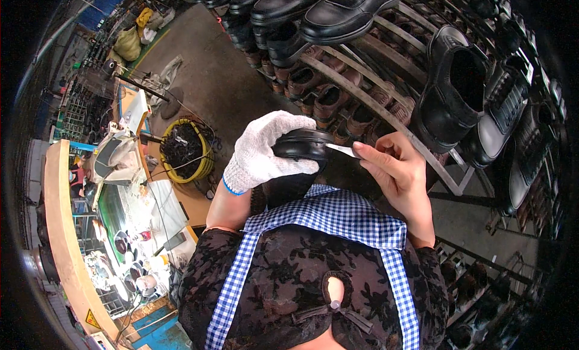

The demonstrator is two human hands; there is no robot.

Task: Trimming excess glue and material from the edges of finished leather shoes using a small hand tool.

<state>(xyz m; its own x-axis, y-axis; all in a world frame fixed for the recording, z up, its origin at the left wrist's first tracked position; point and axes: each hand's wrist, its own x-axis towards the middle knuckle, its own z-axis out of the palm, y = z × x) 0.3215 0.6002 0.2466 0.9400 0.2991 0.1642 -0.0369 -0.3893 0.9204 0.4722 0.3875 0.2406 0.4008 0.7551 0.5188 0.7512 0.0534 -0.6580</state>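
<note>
We see a glossy black shoe with a dark sole (298, 148) in the left hand (259, 148), which wears a white knitted glove with a blue cuff edge. The gloved fingers and thumb are curled around the shoe, gripping it firmly from its left side, in front of the chest. Just to the right of that grip, we see a thin, pale, flat strip-like tool (344, 150) reaching to the shoe's edge; we cannot tell whether its tip touches. The bare right hand (395, 172) pinches the other end of the tool between thumb and fingertips.

Below both hands we find a blue-and-white checked cloth apron (332, 214) over a dark, floral-patterned top (289, 283). Beyond the hands, up and to the right, stands a grey metal rack (381, 115) holding rows of shoes. Nearest the right hand on its far side we notice a large black leather shoe (449, 91), and above the left hand, brown shoes (329, 103) on a lower tier. To the left of the gloved hand sits a round yellow basket (202, 171) filled with black scraps, and farther left, a brightly lit workbench (163, 205).
</note>
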